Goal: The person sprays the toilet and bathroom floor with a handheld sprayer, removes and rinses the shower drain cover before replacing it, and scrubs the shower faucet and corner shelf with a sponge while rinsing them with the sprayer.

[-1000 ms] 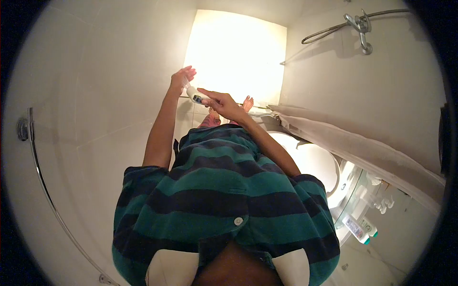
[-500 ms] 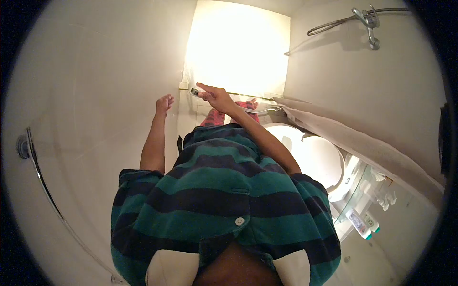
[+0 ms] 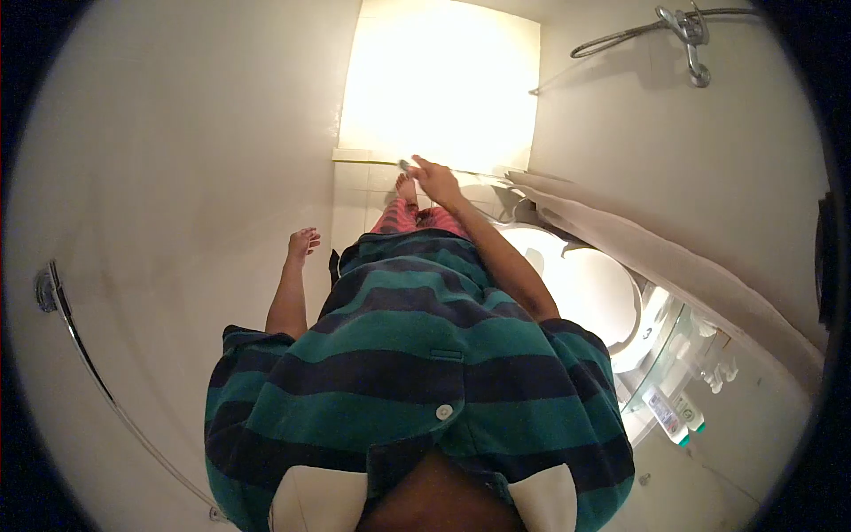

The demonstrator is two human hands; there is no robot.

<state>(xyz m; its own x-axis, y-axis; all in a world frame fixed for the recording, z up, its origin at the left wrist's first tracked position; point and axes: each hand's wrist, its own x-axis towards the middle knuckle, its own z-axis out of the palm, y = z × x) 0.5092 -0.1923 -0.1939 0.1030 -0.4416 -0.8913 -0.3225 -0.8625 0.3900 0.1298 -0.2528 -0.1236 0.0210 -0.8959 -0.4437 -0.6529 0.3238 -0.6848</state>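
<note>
Currently, one small object point(image 3: 405, 166) is held in the closed grip of the right hand point(image 3: 435, 180), at ten o'clock from its knuckles; its details are blurred. Two bottles point(image 3: 665, 415) are seen at four o'clock, and one wall tap point(image 3: 688, 35) between one and two. The left hand point(image 3: 304, 241), loosely open, is placed at eight o'clock from the right. Compared with the first frame, where both were held close together, they are now set well apart.

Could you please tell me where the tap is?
In the head view, the tap is at upper right, on the wall, right of the bright panel, beside the hose.
</note>
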